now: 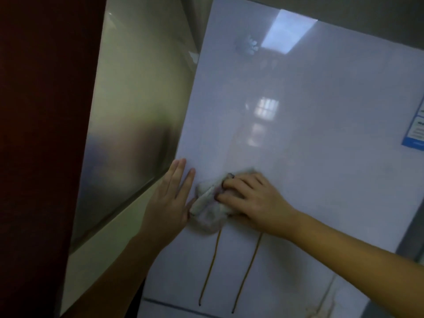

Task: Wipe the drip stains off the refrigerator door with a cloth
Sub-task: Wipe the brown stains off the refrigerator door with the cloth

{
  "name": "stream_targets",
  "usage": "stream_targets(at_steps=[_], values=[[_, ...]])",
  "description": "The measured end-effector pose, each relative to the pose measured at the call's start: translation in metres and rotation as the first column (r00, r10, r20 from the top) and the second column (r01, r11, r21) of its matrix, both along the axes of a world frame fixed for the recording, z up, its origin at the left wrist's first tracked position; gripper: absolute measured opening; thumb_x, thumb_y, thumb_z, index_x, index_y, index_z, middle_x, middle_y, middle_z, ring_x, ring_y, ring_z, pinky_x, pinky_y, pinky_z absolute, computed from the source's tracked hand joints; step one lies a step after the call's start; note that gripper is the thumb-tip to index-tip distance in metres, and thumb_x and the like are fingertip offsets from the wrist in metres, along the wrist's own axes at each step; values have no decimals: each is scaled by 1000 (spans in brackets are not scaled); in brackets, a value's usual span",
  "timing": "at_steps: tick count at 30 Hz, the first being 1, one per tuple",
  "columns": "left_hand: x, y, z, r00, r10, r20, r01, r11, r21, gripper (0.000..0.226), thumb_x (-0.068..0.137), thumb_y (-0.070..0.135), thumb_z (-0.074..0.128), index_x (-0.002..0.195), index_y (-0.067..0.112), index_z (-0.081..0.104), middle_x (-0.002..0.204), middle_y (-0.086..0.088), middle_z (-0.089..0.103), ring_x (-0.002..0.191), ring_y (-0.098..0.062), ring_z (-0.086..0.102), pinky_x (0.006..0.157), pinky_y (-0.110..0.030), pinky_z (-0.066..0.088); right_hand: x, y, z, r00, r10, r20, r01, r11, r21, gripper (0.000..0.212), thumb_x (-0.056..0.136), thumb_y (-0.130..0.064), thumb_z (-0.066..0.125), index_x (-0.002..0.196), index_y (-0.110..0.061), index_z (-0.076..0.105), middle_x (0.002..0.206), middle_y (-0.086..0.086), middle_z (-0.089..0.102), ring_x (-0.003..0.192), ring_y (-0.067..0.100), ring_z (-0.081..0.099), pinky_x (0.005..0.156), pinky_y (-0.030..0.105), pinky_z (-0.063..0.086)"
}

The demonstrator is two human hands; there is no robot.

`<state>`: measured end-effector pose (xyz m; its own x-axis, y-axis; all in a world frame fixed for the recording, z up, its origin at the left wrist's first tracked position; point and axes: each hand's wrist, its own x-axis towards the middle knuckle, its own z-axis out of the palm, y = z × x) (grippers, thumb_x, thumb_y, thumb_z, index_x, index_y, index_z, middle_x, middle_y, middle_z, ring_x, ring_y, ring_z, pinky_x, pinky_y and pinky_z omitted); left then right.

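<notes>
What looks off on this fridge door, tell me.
Two yellow-brown drip streaks run down the white refrigerator door below the cloth, each ending in a dark bead near the lower edge.

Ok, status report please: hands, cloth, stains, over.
Left hand flat on refrigerator door, fingers straight. Right hand grips cloth against door. Two drip stains below cloth, not yet wiped. Nothing in the way.

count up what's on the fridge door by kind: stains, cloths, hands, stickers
drip stains: 2, left drip stain, right drip stain
cloth: 1
hands: 2, left hand, right hand
blue sticker: 1
total: 6
</notes>
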<state>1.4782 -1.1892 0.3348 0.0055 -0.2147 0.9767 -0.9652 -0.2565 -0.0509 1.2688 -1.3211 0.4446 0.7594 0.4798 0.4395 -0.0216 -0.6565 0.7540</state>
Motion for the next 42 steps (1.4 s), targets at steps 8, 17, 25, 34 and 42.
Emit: stream_targets(at_steps=[8,17,25,34,42], values=[[-3,-3,-1,1000,5,-25,-5,1000,-11,60,102,33,48,151,0,42,162,-24,32,152,-38,30,118,-46,39,-1,0,6,941,-75,331,14,983,183,40,88,-31,74,125,-16,70,126,14,63,108,37,57,91,44,42],[-6,-5,-3,997,-1,-72,2,1000,6,63,103,33,49,155,1,36,165,-23,27,154,-38,25,118,-50,39,-16,-3,-5,883,-162,441,5,942,335,44,85,-34,74,124,-15,70,123,13,62,108,35,56,90,43,40],[-8,-3,-4,994,-35,-105,37,999,13,63,102,33,51,155,2,36,165,-22,26,155,-38,24,118,-50,39,-24,-3,-102,985,-76,154,29,957,289,32,94,-35,72,121,-19,69,120,8,60,101,31,59,81,42,47],[-8,0,-6,995,-21,-94,25,999,44,64,104,34,50,156,1,34,165,-24,25,154,-39,24,121,-49,35,-20,8,-139,950,-167,263,42,904,425,36,88,-34,73,120,-17,72,118,8,60,104,29,55,83,41,43],[-7,-1,-11,997,-18,-82,24,997,72,66,105,37,48,157,1,31,166,-24,23,155,-39,21,121,-52,36,-23,4,-107,893,-234,383,19,872,489,42,86,-32,80,122,-13,71,121,12,61,104,32,56,88,39,40]])
